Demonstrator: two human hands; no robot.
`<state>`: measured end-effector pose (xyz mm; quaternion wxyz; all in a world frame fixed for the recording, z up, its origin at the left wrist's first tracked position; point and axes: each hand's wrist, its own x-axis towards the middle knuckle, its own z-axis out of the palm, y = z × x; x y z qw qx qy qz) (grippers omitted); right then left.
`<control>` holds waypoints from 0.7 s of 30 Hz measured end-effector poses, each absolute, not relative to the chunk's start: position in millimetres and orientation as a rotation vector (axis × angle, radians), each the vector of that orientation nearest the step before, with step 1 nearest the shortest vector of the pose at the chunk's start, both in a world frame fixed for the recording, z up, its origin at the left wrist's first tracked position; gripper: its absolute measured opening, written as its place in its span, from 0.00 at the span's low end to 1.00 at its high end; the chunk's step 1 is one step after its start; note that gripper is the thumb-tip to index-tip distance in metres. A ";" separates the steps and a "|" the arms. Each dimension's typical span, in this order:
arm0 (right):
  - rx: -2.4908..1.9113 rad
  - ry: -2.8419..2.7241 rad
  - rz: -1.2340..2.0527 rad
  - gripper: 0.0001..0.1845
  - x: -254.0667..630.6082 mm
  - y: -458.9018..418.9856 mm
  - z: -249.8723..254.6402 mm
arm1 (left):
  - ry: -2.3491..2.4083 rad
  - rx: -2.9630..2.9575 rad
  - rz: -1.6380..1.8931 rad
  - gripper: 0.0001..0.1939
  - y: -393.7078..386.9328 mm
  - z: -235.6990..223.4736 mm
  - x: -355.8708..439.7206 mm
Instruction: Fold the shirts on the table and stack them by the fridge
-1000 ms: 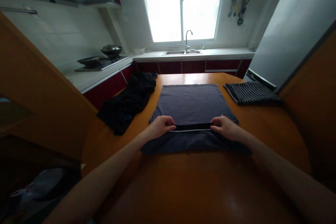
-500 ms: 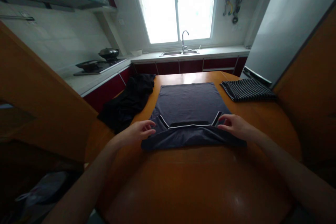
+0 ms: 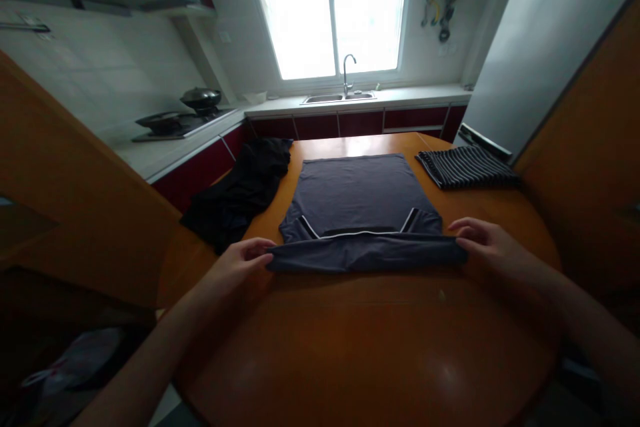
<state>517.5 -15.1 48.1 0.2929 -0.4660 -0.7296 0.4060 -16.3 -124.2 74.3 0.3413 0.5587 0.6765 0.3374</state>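
A slate-grey garment of soft fabric (image 3: pixel 357 190) lies spread on the glossy orange-brown wooden surface (image 3: pixel 360 340). Its far part is flat, four-sided and lightly creased; its near end forms a long, slightly rumpled crosswise strip. White-edged black bands (image 3: pixel 411 219) border this strip, two slanting outward near the sides.

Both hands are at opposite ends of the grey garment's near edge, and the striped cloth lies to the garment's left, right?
Not quite: the striped cloth lies to the right of the grey garment, as the head view shows. The left hand and right hand are at opposite ends of the garment's near edge.
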 end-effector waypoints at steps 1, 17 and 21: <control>-1.244 -1.933 1.047 0.21 515.8 -12.7 46.8 | 1.753 1.438 0.903 0.32 -121.1 72.4 -17.4; -0.958 -2.427 0.152 0.26 412.7 -52.4 55.1 | 1.414 2.698 0.457 0.29 -118.1 68.0 91.8; -0.758 -2.720 0.288 0.39 376.8 -77.8 37.6 | 1.126 2.768 0.222 0.40 -114.3 53.3 127.4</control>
